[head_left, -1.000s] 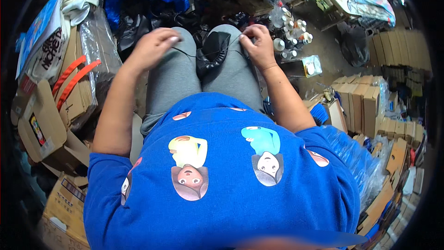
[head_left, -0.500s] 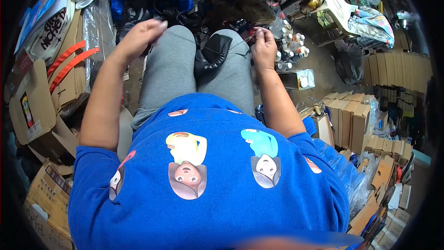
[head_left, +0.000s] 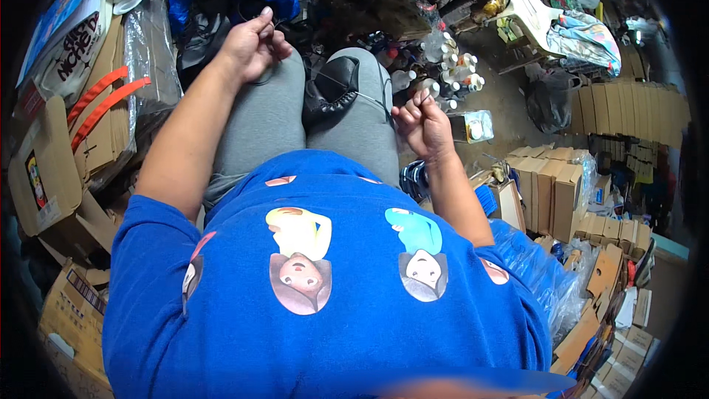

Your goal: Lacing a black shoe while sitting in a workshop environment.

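Note:
A black leather shoe (head_left: 331,92) rests between my knees, mostly on the right thigh, its near edge puckered. A thin thread (head_left: 360,94) stretches across it toward my right hand. My left hand (head_left: 255,48) is raised over the left knee with fingers curled, and a dark strand of thread shows at its fingertips. Beyond the right thigh, my right hand (head_left: 426,124) has thumb and forefinger pinched together on the thread. Whether a needle or other small tool is in those fingers is too small to tell.
White-capped bottles (head_left: 459,70) stand on the floor ahead to the right, near a clear container (head_left: 473,126). Cardboard boxes (head_left: 543,185) are stacked to the right. Flattened cardboard and a box (head_left: 44,170) crowd the left. A white plastic chair (head_left: 528,11) stands far right.
My left hand has moved forward and right, turning with its fingers curled upward. My right hand has come back toward me and rotated. The thread over the shoe has shifted with them.

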Motion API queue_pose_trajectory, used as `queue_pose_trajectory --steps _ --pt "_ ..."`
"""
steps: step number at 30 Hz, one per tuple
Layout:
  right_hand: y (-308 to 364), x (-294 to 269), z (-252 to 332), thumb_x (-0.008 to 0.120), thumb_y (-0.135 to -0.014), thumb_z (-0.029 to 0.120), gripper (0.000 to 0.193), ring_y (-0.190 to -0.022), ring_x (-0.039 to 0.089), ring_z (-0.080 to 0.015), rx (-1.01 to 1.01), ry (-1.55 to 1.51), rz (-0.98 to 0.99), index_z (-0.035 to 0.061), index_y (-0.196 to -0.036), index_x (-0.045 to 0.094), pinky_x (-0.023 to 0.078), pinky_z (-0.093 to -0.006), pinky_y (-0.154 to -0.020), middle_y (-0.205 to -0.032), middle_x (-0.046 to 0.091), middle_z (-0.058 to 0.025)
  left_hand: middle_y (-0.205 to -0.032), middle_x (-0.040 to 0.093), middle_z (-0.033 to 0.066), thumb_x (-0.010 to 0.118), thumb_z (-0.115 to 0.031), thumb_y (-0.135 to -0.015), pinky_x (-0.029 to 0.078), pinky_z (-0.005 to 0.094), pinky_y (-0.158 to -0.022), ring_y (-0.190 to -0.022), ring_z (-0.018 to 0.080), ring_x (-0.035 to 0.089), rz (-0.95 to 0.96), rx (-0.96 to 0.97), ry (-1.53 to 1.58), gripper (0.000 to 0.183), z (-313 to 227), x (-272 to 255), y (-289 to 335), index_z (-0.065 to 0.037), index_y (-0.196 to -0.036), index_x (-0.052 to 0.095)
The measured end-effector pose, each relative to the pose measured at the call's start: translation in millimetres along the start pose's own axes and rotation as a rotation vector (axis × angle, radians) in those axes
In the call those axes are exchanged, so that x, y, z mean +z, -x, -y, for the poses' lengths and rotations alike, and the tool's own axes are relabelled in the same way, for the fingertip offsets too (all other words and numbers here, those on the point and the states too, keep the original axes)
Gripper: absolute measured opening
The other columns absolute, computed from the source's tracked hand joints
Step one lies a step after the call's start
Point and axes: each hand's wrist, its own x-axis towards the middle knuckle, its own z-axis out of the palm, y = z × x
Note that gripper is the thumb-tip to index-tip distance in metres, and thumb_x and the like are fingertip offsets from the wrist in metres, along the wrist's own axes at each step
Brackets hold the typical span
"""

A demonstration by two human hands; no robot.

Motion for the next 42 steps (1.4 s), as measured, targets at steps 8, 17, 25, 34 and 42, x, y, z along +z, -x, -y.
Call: queue_pose_trajectory --steps 8,17,25,34,42 --pt "9 -24 63 0.065 -0.084 0.013 0.047 -0.095 0.057 -0.0133 -0.180 1.127 -0.084 0.0034 -0.128 0.050 0.046 -0.0284 -0.084 -0.103 0.062 -0.0070 -0.094 0.062 0.0091 0.065 -0.026 -0.083 0.048 0.0326 -0.076 -0.085 0.0237 0.060 0.115 0.964 -1.446 0.028 6 -21 45 -0.003 -0.100 0.063" --pt "-62 101 23 0.070 -0.082 0.029 0.029 -0.060 0.046 -0.0065 0.054 1.749 0.325 0.0040 -0.094 0.062 0.041 -0.0247 -0.056 -0.064 0.053 0.0003 -0.094 0.054 0.0129 0.073 -0.021 -0.073 0.048 0.0395 -0.074 -0.088 0.0330 0.057 0.457 0.664 -1.675 0.029 65 27 68 -0.003 -0.091 0.059" --pt "-38 73 3 0.069 -0.080 0.017 0.016 -0.072 0.054 -0.0106 -0.294 1.531 0.036 0.0035 -0.087 0.062 0.044 -0.0254 -0.064 -0.079 0.058 -0.0040 -0.084 0.063 0.0099 0.068 -0.014 -0.079 0.047 0.0302 -0.071 -0.078 0.0215 0.061 -0.007 0.652 -1.413 0.015 -15 -21 65 -0.001 -0.086 0.065" --pt "22 -63 134 0.062 -0.080 0.036 0.036 -0.110 0.057 -0.0286 0.454 2.245 -0.604 0.0228 -0.113 0.063 0.043 -0.0468 -0.089 -0.116 0.062 -0.0082 -0.102 0.064 0.0079 0.066 -0.017 -0.083 0.044 0.0293 -0.086 -0.094 0.0177 0.059 -0.192 0.878 -1.464 0.023 -50 -29 63 -0.003 -0.101 0.064" --pt "65 -50 144 0.067 -0.080 0.036 0.052 -0.098 0.051 -0.0087 0.121 0.839 -0.082 0.0122 -0.125 0.054 0.036 -0.0225 -0.079 -0.119 0.055 0.0030 -0.108 0.059 0.0084 0.072 -0.014 -0.075 0.044 0.0310 -0.086 -0.096 0.0187 0.056 0.559 0.390 -1.390 0.036 28 53 22 -0.005 -0.107 0.059"
